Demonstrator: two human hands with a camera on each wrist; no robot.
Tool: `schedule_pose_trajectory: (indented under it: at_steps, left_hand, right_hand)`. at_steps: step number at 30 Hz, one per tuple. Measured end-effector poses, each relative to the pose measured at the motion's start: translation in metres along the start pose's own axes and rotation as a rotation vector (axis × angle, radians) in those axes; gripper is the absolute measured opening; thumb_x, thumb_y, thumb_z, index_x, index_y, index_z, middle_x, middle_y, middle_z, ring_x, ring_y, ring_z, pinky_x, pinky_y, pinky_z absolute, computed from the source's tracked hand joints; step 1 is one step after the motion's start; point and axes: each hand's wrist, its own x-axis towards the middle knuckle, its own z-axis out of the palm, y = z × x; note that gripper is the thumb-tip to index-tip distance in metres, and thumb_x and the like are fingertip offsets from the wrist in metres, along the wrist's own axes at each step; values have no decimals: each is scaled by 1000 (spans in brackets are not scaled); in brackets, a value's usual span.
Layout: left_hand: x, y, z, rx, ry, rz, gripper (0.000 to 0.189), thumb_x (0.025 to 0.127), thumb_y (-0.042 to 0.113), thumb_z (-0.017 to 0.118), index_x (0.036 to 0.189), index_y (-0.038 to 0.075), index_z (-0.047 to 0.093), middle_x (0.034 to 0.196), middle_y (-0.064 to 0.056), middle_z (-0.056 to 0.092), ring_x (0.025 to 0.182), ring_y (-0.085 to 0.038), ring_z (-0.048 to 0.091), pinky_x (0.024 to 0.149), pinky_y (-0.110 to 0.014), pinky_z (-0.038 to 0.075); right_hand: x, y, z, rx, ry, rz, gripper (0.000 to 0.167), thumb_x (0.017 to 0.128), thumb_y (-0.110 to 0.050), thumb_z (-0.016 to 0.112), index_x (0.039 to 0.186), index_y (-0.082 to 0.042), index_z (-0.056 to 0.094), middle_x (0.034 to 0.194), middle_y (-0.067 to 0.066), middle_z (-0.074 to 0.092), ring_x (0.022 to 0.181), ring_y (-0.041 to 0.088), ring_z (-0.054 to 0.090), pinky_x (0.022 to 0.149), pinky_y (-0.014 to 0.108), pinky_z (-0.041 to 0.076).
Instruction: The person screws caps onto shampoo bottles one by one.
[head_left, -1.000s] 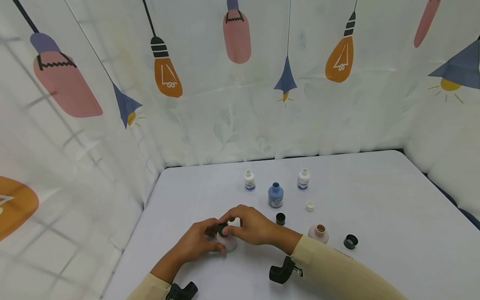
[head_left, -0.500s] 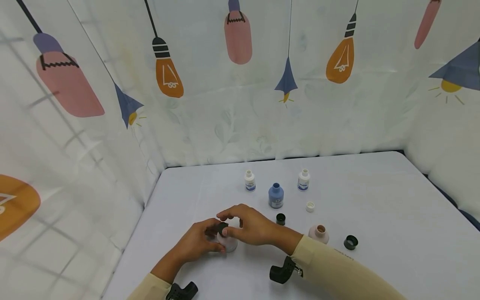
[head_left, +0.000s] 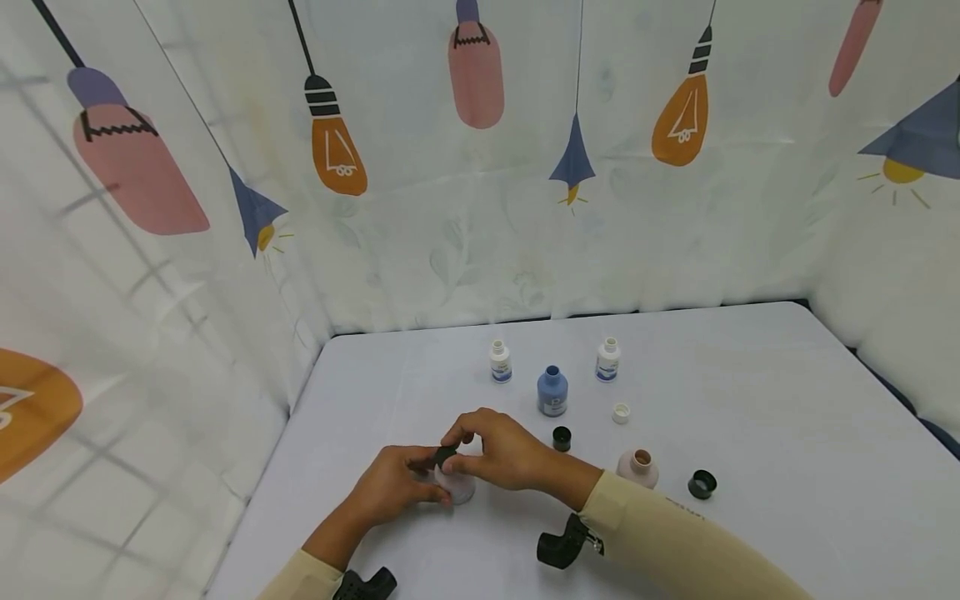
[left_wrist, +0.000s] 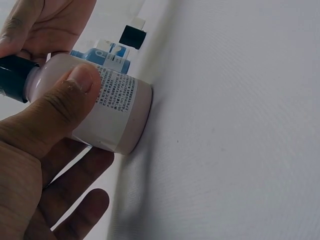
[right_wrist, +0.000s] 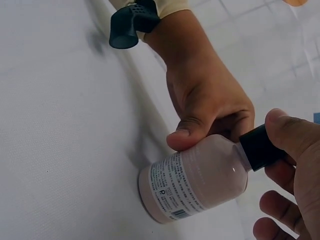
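Observation:
A pale pink bottle (right_wrist: 210, 172) with a printed label stands on the white table between my hands. My left hand (head_left: 393, 487) grips its body, thumb on the near side and fingers round the far side. On its neck sits a dark cap (right_wrist: 260, 147), which my right hand (head_left: 498, 450) pinches between thumb and fingers. In the left wrist view the same bottle (left_wrist: 107, 107) shows its label beside my left thumb, and the dark cap (left_wrist: 15, 78) lies at the left edge under the right fingers.
Beyond the hands stand a blue uncapped bottle (head_left: 552, 396) and two small white uncapped bottles (head_left: 500, 365). An open pink bottle (head_left: 636, 469) stands by the right forearm. Loose on the table (head_left: 787, 400) lie dark caps (head_left: 702, 484) and a white cap (head_left: 621, 413).
My right fingers lifted and spread off the cap half a second ago, and now close round it again. The left hand and the bottle stay in place.

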Motion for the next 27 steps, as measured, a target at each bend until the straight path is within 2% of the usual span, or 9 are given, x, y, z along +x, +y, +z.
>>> schedule_pose_trajectory:
  at_steps: [4, 6, 11, 13, 16, 19, 23, 27]
  left_hand:
    - [-1, 0, 1, -7, 14, -2, 52, 70, 37, 94, 117, 22, 79, 110, 11, 75, 95, -13, 67, 81, -32, 55]
    - [-1, -1, 1, -11, 15, 2, 51, 71, 36, 94, 118, 22, 79, 110, 10, 75, 95, -13, 67, 81, -32, 56]
    - [-1, -1, 2, -4, 22, 6, 50, 70, 36, 94, 116, 22, 79, 107, 11, 76, 95, -14, 68, 80, -32, 56]
    - [-2, -1, 2, -2, 24, 3, 50, 70, 35, 95, 115, 22, 79, 107, 11, 76, 95, -16, 68, 80, -31, 56]
    - [-2, -2, 3, -7, 23, 0, 51, 70, 34, 95, 116, 19, 79, 108, 9, 76, 96, -19, 68, 79, -30, 56]
    - [-2, -3, 3, -16, 23, -5, 53, 70, 35, 95, 118, 18, 78, 111, 8, 76, 96, -19, 68, 80, -30, 56]
    - [-2, -3, 3, -13, 25, 6, 52, 71, 38, 94, 117, 20, 79, 111, 10, 75, 97, -16, 68, 81, -31, 56]
    - [-2, -3, 2, -3, 29, 13, 53, 70, 40, 93, 117, 21, 79, 110, 11, 75, 96, -13, 68, 81, -31, 56]
  right_hand:
    - [1, -1, 1, 1, 4, 21, 23, 92, -36, 79, 111, -28, 70, 107, -20, 62, 105, 11, 58, 88, 28, 48]
    - [1, -1, 0, -6, 2, 11, 26, 93, -37, 78, 115, -26, 70, 109, -19, 62, 106, 11, 58, 87, 27, 48]
    - [-1, 0, -3, 18, -39, -71, 36, 101, -31, 69, 135, -21, 66, 125, -13, 64, 115, 12, 57, 85, 28, 51]
    - [-1, -1, -4, 33, -62, -103, 35, 103, -25, 65, 138, -20, 65, 130, -12, 63, 117, 11, 55, 85, 30, 51]
    - [-2, -1, -5, 23, -72, -125, 32, 104, -20, 63, 136, -21, 67, 131, -14, 62, 117, 8, 54, 87, 31, 51]
    - [-2, 0, -4, 13, -59, -118, 28, 103, -20, 65, 131, -20, 70, 128, -16, 63, 117, 11, 56, 87, 29, 49]
    - [-2, 1, -3, 9, -25, -87, 24, 101, -24, 70, 124, -23, 72, 120, -18, 65, 114, 18, 60, 86, 27, 48]
    - [-1, 0, 0, 10, -2, -43, 20, 98, -30, 73, 118, -25, 71, 111, -20, 63, 109, 19, 61, 85, 26, 48]
